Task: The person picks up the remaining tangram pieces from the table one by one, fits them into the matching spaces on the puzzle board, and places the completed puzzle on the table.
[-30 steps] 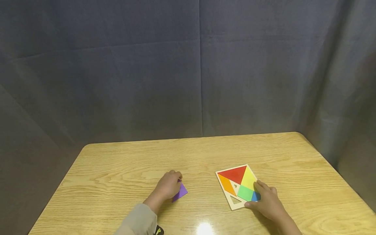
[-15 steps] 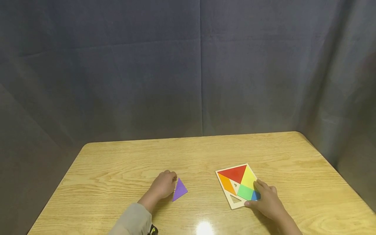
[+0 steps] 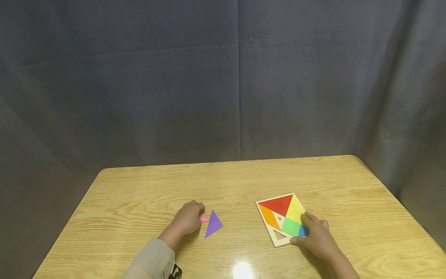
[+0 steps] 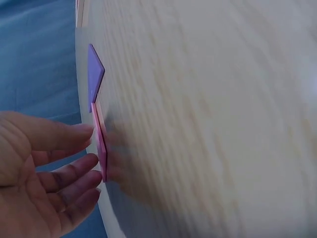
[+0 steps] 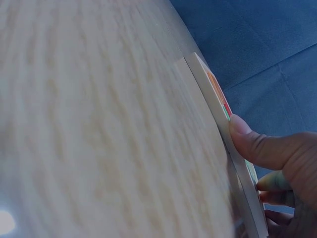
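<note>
Worktop (image 3: 156, 186) of light wood: the left hand (image 3: 189, 217), half spread with a gap between thumb and fingers, is at a pink piece (image 3: 204, 219), its grip impossible to judge; a purple triangle (image 3: 214, 224) lies just beside; farther right, the right hand (image 3: 316, 237), curled, holds a colourful puzzle board (image 3: 278, 243) by its near right corner

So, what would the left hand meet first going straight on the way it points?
The left hand would likely meet the pink tangram piece first, then the purple triangle; present contact is unclear.
</note>
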Motion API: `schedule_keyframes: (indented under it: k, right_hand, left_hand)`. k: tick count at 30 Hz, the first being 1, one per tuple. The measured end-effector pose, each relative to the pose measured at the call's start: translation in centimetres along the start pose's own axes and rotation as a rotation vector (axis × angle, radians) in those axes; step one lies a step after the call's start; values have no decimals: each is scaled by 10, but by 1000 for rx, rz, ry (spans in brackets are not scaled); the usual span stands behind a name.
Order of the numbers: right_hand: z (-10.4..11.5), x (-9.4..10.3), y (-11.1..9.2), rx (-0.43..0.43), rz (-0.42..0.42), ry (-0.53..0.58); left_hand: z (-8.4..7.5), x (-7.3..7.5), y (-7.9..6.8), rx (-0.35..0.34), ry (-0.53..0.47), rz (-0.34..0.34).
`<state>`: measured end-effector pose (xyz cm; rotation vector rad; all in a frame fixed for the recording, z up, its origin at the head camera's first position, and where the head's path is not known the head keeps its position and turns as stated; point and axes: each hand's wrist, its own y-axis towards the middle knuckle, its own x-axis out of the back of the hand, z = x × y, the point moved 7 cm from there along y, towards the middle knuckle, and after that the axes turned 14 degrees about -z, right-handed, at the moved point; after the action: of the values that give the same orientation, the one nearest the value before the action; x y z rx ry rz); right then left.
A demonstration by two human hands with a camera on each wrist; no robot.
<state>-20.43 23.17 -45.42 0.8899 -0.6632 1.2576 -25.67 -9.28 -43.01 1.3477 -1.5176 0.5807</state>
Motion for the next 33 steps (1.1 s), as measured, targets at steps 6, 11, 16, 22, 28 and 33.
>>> schedule_keyframes:
  k: [6,11,16,22,28,33]
  right_hand:
    - [0,0,0,4,1,-3]
    - [-1,0,0,-1,6,-2]
    - [-1,0,0,0,5,3]
    - [0,0,0,-2,3,12]
    - [-1,0,1,-3,2,2]
    - [1,0,0,-7,2,3]
  left_hand:
    - [2,1,0,-2,-13,6]
    - [5,-1,0,13,-32,17]
    - [8,-1,0,22,-46,16]
    - [11,-1,1,31,-59,6]
    - [12,-3,0,48,-49,31]
    - [11,-4,0,33,-34,29]
